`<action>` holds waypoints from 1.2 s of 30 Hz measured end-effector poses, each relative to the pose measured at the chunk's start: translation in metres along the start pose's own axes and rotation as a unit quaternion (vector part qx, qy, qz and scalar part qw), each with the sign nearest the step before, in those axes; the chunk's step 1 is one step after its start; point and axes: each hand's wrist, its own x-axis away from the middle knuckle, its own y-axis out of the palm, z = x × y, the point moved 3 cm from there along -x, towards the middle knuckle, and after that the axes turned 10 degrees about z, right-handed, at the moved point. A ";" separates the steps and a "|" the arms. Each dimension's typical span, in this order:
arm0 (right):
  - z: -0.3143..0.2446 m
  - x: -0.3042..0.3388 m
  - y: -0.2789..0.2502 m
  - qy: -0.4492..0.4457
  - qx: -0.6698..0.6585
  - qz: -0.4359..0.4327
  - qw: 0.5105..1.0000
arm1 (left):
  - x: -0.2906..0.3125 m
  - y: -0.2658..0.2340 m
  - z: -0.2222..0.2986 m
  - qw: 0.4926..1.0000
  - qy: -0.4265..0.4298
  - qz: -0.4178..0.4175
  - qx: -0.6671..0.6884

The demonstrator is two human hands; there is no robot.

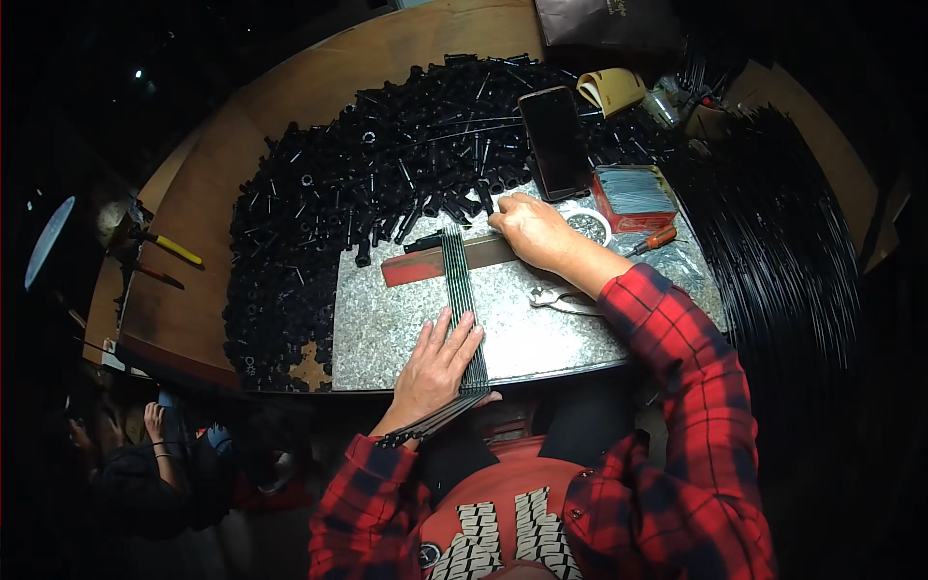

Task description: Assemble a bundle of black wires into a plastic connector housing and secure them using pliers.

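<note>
My left hand [437,365] lies across a flat row of thin black rods [456,280], fingers stretched over the top and thumb at the underside by the table's front edge. The near ends of the rods bend away over my left wrist. Their far ends rest across a red and dark flat bar [411,268] on the speckled board [372,338]. My right hand [530,230] is above the right end of the bar, its fingers curled together in a pinch. What they hold, if anything, is hidden. Beside the rods' far ends is a black tubular piece [422,242].
A heap of black tubular parts [329,193] fills the back and left. Near my right arm are a white bowl [607,232] of small metal pieces, a red box [646,221], a screwdriver [655,240], pliers [561,300] and a phone [554,145]. Long black rods [783,251] cover the right.
</note>
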 end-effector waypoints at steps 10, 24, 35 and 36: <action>-0.003 -0.007 0.003 -0.006 0.008 -0.014 1.000 | 0.001 0.001 -0.002 1.000 -0.002 -0.004 -0.008; -0.003 -0.016 0.014 -0.031 -0.017 -0.018 0.999 | 0.001 0.000 -0.002 1.000 0.008 0.003 0.000; -0.007 -0.020 0.021 -0.019 -0.057 -0.018 0.998 | 0.000 0.001 -0.002 1.000 0.012 0.002 -0.009; -0.007 -0.020 0.022 -0.020 -0.068 -0.011 0.997 | 0.000 0.001 -0.001 1.000 0.008 -0.005 -0.009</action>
